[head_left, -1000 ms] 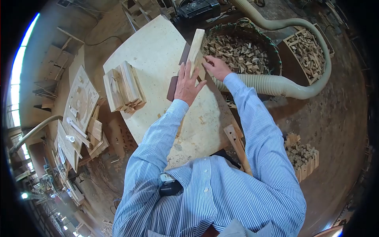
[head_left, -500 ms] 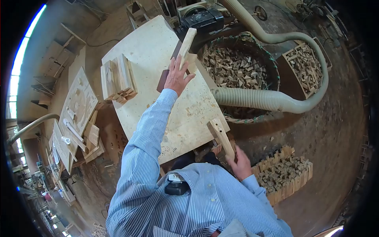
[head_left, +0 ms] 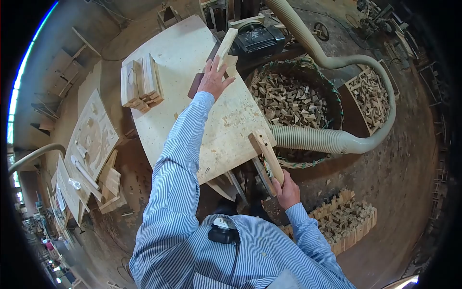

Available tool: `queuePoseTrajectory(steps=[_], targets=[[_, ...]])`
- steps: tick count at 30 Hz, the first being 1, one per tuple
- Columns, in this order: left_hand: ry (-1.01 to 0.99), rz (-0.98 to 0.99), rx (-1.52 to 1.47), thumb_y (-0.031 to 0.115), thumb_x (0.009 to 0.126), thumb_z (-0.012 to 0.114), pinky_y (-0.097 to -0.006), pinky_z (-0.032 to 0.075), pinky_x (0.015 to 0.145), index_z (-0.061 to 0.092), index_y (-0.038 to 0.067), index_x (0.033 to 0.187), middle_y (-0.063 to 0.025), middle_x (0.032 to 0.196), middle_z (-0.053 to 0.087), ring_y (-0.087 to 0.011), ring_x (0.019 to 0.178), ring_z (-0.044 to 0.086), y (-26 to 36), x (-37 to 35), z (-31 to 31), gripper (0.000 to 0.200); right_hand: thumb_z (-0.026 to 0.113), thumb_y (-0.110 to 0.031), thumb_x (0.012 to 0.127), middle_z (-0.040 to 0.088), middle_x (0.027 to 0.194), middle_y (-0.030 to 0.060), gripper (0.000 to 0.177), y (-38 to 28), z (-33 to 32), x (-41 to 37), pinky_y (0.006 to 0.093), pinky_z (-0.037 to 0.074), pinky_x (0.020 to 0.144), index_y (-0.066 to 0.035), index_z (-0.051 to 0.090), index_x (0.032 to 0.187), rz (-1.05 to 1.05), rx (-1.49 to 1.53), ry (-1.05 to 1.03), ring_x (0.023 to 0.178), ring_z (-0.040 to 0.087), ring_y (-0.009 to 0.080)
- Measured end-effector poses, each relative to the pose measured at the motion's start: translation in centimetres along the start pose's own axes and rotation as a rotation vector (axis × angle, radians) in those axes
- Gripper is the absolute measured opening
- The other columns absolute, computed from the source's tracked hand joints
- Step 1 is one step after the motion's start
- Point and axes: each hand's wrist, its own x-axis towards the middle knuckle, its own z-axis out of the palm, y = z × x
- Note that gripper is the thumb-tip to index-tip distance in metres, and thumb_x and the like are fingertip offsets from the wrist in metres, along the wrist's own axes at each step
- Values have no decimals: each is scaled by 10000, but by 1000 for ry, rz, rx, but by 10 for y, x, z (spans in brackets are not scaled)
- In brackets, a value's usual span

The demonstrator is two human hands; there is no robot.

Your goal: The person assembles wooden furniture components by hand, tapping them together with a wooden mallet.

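Fingers spread, my left hand [head_left: 215, 81] rests on the near end of a pale wooden piece [head_left: 226, 44], beside a dark reddish block [head_left: 196, 85] on the light worktable [head_left: 190, 144]. A small wood block [head_left: 231, 66] sits just right of that piece. My right hand [head_left: 287, 190] is closed round the lower end of another wooden piece [head_left: 271, 156], which has dark holes near its top and stands at the table's front right corner. The underside of the right hand's grip is hidden. Several wooden lengths lie in a stack [head_left: 142, 84] on the table's left.
Behind the table stands a black motor [head_left: 258, 38]. A ribbed hose [head_left: 327, 139] curves past a round basket [head_left: 340, 106] of offcuts and a wooden box [head_left: 358, 107]. More blocks stand on the floor in a group [head_left: 344, 221]. Boards [head_left: 91, 130] lean at left.
My right hand has closed more fully round the lower end of the holed piece. My left hand stays on its piece. The whole view has shifted slightly.
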Motion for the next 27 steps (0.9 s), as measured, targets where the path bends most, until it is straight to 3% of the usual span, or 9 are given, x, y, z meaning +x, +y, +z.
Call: queuePoseTrajectory(steps=[19, 27], targets=[[108, 71, 14, 513, 988, 674, -518, 309, 1269, 598, 107, 1453, -208, 1690, 283, -472, 1528, 304, 1, -6, 7, 623, 630, -416, 1024, 726, 1040, 260, 484, 19, 15, -9, 549, 547, 809, -88, 544, 1369, -23, 38, 71, 940, 700, 471], [114, 82, -13, 505, 982, 684, -546, 306, 1264, 603, 67, 1428, -230, 1667, 300, -481, 1538, 280, 5, -8, 2, 631, 631, -420, 1012, 729, 1095, 246, 478, 2, -4, -18, 516, 558, 851, -108, 565, 1368, 36, 7, 58, 995, 704, 453]])
